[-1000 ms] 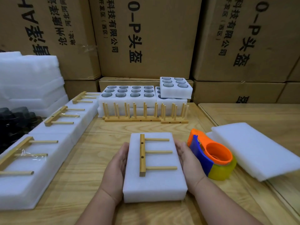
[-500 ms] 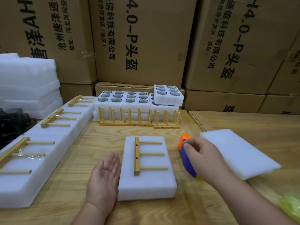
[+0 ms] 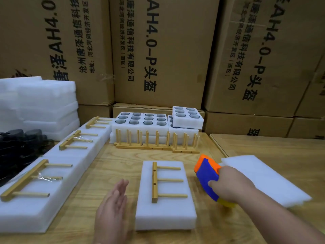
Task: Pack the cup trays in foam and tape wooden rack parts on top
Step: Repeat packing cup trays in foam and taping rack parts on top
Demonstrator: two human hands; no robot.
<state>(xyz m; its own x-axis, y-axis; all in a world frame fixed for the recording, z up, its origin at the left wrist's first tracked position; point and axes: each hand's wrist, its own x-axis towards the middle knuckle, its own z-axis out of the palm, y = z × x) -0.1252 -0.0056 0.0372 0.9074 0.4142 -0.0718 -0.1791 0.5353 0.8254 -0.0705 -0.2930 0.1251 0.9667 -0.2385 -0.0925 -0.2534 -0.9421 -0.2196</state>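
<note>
On the worktop [image 3: 109, 166], my left hand [image 3: 112, 206] hangs flat, fingers straight, its grip loose on nothing, just left of the foam pack [image 3: 167, 213]. A wooden rack part [image 3: 155, 182] lies untaped on the pack's top. To the right, my right hand [image 3: 230, 185] closes its grip round the tape dispenser [image 3: 205, 175], beside a foam sheet [image 3: 260, 175]

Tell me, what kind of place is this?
Probably a packing area in a warehouse or small factory: stacked cardboard cartons form the back wall, foam-packed cup trays wait on the wooden table, and the right hand grips a tape dispenser.
</note>
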